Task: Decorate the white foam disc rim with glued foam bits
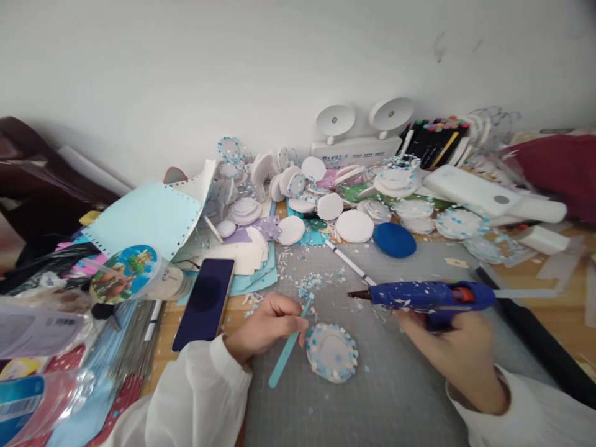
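My left hand [274, 326] pinches a thin light-blue strip [284, 362] that slants down over the grey cutting mat [284, 422]. Just right of those fingers lies a round white disc [332, 352], its rim covered with small white and blue square pieces. My right hand [459, 354] is wrapped round the handle of a blue glue gun [414, 295], held above the mat with its nozzle pointing left. A clear glue stick [526, 293] sticks out of the gun's back end. Small blue and white pieces [310, 282] lie scattered on the mat beyond my left hand.
A phone [203, 304] and a lidded cup [139, 273] stand to the left. Behind the mat are piled white discs [354, 226], a blue disc [395, 239] and a two-headed lamp [356, 149]. A pen [349, 262] lies behind the glue gun; a black bar [535, 338] runs along the right.
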`<state>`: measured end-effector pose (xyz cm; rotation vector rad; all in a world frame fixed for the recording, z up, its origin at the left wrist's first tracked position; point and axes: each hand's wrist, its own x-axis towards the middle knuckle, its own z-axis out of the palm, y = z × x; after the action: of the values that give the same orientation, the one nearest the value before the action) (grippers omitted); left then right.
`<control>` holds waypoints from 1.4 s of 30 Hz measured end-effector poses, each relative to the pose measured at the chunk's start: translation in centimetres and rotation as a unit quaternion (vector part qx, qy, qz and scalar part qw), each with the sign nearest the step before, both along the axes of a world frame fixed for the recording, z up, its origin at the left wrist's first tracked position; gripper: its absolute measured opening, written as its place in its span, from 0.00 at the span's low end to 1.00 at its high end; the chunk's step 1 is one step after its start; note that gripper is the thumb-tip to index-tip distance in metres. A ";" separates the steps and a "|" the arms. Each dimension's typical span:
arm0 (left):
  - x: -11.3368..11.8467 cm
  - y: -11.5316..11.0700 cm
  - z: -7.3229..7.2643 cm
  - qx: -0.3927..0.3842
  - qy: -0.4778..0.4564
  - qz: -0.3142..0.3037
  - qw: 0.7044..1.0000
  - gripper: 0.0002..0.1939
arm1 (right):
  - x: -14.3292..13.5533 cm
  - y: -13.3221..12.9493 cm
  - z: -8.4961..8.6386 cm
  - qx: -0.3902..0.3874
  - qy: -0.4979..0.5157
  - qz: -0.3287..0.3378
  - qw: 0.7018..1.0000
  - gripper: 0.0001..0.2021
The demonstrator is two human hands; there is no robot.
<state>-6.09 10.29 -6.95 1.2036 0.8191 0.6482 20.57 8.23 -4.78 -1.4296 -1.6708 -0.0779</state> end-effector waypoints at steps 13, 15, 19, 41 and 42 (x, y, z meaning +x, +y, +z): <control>-0.3 0.4 0.5 0.033 0.085 -0.079 0.993 0.19 | 0.3 -0.6 -1.5 -0.049 0.028 0.054 0.997 0.04; -0.4 0.4 0.6 0.031 0.094 -0.092 0.991 0.19 | 0.1 -0.6 -1.5 -0.073 0.030 0.049 0.996 0.03; -0.2 0.5 0.8 0.035 0.102 -0.106 0.988 0.18 | -0.1 -0.7 -1.7 -0.114 0.035 0.048 0.992 0.06; 0.3 0.6 1.9 0.058 0.103 -0.145 0.982 0.19 | -0.4 -0.5 -2.0 -0.112 0.002 0.025 0.993 0.09; 0.3 0.6 1.9 0.055 0.104 -0.145 0.983 0.19 | -0.4 -0.5 -2.1 -0.114 0.002 0.022 0.993 0.09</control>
<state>-5.77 10.89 -5.04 1.4750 0.7676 0.3363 20.19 7.72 -6.84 -1.5569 -1.7519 0.1442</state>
